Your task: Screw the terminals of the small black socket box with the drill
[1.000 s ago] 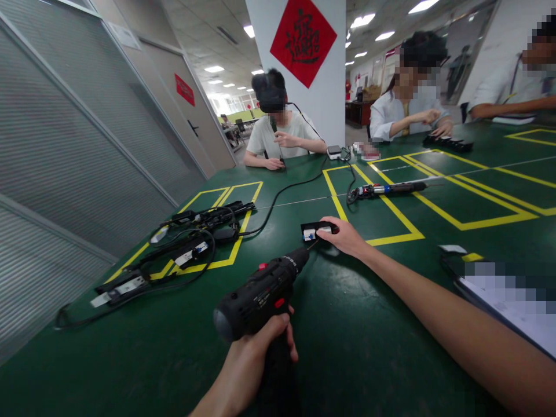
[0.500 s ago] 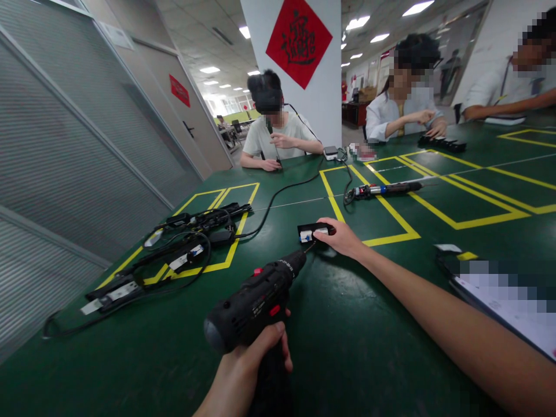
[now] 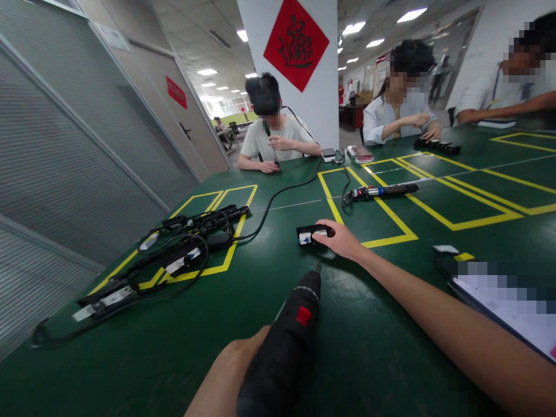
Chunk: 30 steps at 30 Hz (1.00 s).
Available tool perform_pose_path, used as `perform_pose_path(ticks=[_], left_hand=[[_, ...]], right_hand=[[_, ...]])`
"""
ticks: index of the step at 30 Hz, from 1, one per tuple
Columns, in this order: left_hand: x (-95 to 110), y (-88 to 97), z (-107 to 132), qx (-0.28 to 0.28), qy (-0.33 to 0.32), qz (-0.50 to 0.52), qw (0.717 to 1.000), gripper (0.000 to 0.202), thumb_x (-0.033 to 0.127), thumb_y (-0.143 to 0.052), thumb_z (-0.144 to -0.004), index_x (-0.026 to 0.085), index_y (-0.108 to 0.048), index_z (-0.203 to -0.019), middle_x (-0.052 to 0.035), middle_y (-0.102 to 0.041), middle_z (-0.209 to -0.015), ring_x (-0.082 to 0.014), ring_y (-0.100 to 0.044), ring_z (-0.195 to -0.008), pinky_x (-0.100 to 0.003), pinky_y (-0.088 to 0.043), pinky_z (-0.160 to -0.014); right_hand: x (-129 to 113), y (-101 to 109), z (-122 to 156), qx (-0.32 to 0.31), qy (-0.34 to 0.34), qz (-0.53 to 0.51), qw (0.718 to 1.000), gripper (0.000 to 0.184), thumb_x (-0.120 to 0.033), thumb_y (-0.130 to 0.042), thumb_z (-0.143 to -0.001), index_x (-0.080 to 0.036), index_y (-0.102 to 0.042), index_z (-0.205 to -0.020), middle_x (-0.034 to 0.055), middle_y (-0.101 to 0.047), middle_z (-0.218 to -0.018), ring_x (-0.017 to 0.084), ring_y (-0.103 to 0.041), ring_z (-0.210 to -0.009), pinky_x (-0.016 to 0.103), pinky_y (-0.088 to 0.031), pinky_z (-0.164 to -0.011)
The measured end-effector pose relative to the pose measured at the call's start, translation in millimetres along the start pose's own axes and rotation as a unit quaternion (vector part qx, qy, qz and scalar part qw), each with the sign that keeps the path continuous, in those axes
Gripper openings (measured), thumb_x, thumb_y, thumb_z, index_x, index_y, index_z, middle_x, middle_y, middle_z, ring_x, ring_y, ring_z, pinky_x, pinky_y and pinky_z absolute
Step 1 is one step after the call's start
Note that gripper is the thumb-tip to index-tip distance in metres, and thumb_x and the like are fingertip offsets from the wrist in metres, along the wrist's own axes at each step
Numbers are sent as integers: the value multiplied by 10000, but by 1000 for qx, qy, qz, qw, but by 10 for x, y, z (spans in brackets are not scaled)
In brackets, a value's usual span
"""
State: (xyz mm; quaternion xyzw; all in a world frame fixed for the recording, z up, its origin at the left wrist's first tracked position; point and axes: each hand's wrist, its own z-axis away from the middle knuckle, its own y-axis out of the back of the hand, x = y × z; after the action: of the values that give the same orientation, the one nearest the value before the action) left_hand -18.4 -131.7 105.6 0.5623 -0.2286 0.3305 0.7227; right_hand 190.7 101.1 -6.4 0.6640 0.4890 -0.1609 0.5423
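Observation:
A black cordless drill point(image 3: 289, 336) with red buttons points away from me, its thin bit ending short of a small block. My left hand point(image 3: 237, 368) is wrapped round the drill's grip; the drill body hides most of the fingers. Farther out, my right hand point(image 3: 339, 236) grips the right end of a small black block with white and blue parts point(image 3: 306, 237). The block rests on or just over the green table point(image 3: 373, 359), and my thumb lies across its near face.
To the left lies a tangle of black cables and black-and-white parts point(image 3: 182, 263). A soldering-iron-like tool point(image 3: 382, 191) lies beyond my right hand. A clipboard with papers point(image 3: 499, 301) is at right. Yellow tape point(image 3: 391, 238) marks the table. Several people sit across it.
The drill has swung and moved right and toward me, its bit drawing away from the block. My left hand turned with it. My right hand stays on the block.

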Motion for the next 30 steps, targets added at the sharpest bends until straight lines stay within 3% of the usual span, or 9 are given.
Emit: perform_pose_path(ticks=[6,11,15,19,24,30], left_hand=[[-47,-86,-25,-74,-56,-218,972,460,285,-576,-671,220,-624,-1124,-96,-727,-956,-273,-680,-863,-305,-511,-712],[-15,-206,-46,-95,-77,-296,947,545,183,-514,-683,198,-544,-1227,-116,-695,-1071,-265,-669,-925,-356,-503,-785],[-32,-257,-62,-98,-94,-274,952,538,165,-515,-676,197,-564,-1211,-126,-678,-1084,-284,-649,-946,-399,-488,-821],[-87,-184,-33,-129,-122,-195,965,664,222,-636,-621,237,-527,-1275,-118,-618,-1221,-326,-580,-1087,-456,-430,-954],[-108,-90,0,-154,-126,-139,970,696,261,-683,-656,288,-484,-1323,-99,-522,-1365,-338,-474,-1240,-500,-340,-1054],[-87,30,-99,-271,-162,-85,945,703,250,-678,-658,345,-476,-1325,-54,-552,-1340,-327,-538,-1172,-470,-398,-1018]], right_hand=[[5,-1,-2,3,8,0,1000,311,-325,-569,-891,-174,-562,-1162,72,-606,-1154,206,-618,-959,422,-512,-812],[-11,9,4,2,11,-1,1000,315,-327,-570,-890,-174,-562,-1165,73,-604,-1160,210,-615,-971,430,-506,-822],[-19,19,4,-6,9,-7,1000,314,-330,-568,-891,-172,-562,-1162,71,-610,-1143,203,-622,-947,420,-513,-806],[-39,38,6,-15,9,-17,1000,310,-329,-567,-892,-173,-564,-1159,70,-611,-1142,202,-622,-946,419,-513,-807],[-46,50,1,-24,6,-27,999,311,-327,-571,-890,-170,-564,-1158,70,-612,-1140,203,-622,-947,420,-513,-806],[-25,42,-13,-27,0,-42,999,318,-332,-564,-893,-172,-559,-1168,73,-607,-1153,206,-620,-957,424,-512,-811]])
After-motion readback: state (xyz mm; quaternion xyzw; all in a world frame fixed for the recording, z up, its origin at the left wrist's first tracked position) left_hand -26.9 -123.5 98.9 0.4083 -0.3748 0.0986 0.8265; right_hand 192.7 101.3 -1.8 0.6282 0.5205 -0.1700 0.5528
